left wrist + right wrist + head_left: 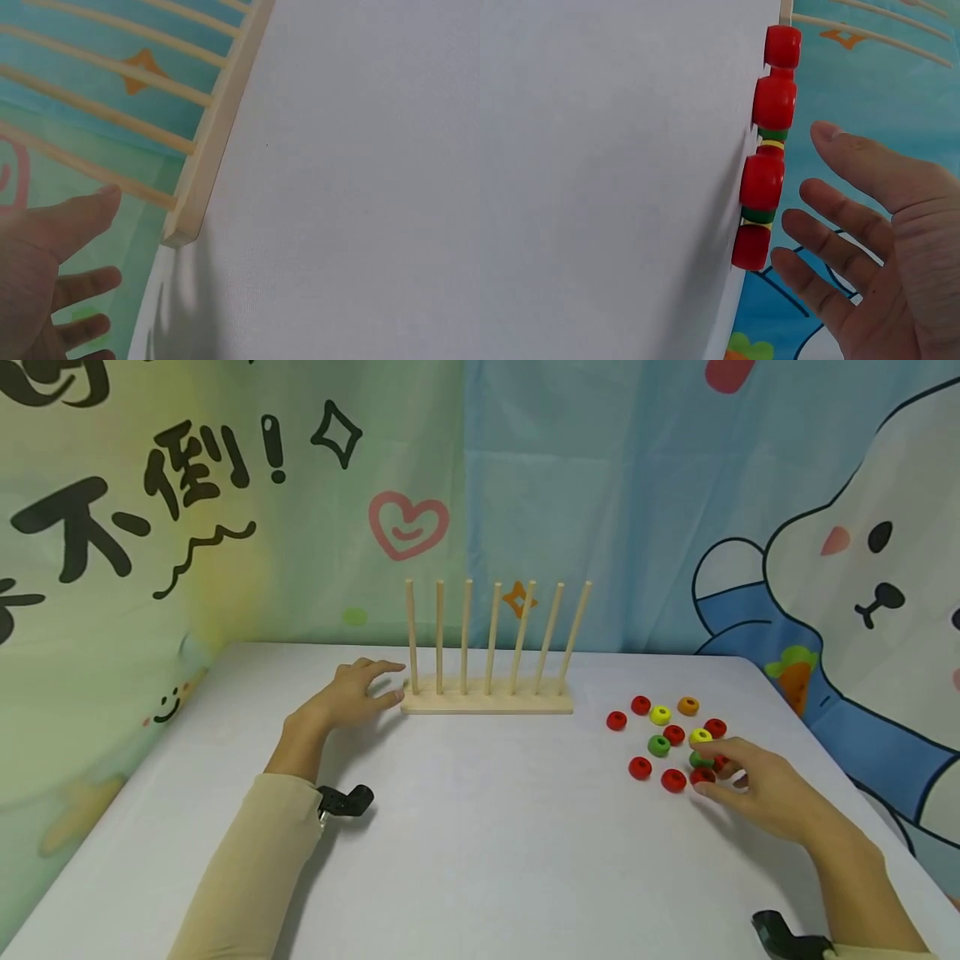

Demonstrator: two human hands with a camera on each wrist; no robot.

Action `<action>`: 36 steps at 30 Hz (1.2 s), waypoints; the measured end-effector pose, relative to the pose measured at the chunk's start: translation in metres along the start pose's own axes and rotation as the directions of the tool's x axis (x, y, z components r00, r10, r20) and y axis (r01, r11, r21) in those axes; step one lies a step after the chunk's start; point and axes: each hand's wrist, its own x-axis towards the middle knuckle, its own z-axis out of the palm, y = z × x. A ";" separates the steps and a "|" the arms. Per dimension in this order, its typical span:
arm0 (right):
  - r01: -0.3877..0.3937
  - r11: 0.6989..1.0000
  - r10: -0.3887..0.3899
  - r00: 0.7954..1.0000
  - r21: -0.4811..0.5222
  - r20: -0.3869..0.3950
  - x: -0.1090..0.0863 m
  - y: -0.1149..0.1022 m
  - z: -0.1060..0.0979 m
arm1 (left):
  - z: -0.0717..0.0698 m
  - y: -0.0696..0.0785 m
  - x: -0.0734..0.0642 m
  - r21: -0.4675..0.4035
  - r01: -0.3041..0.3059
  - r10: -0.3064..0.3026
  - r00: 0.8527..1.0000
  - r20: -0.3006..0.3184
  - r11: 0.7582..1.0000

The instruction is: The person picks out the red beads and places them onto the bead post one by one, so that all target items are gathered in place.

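Note:
A wooden peg rack (487, 704) with several upright pegs stands toward the back of the table. My left hand (348, 693) is at its left end, fingers spread and holding nothing; whether a fingertip touches the wood I cannot tell. To the right lie loose wooden beads: several red beads (673, 780), an orange bead (687, 706), yellow beads (660, 715) and green beads (658, 745). Over the near right side of this group hovers my right hand (772, 789), partly hiding some beads. In the right wrist view its fingers (832, 240) are relaxed and apart from the beads.
Everything rests on a white tabletop (480, 827). Behind it hangs a printed cloth (555, 485) with a cartoon bear and lettering. Black wrist mounts, one by the left sleeve (345, 801) and one by the right forearm (787, 937), jut inward.

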 end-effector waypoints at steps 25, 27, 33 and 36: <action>-0.042 0.997 0.036 0.994 0.058 0.105 -0.006 0.005 0.004 | 0.011 -0.004 0.007 0.016 -0.024 0.024 1.000 0.012 1.000; -0.045 0.997 0.038 0.993 0.055 0.116 -0.005 0.006 0.004 | 0.012 -0.004 0.007 0.015 -0.026 0.026 1.000 0.010 1.000; -0.034 0.998 0.027 0.991 0.050 0.133 -0.005 0.004 0.005 | 0.017 -0.006 0.009 0.019 -0.027 0.026 1.000 0.010 0.999; -0.044 0.998 0.036 0.989 0.051 0.145 -0.005 0.003 0.005 | 0.019 -0.006 0.011 0.031 -0.022 0.021 1.000 0.005 0.999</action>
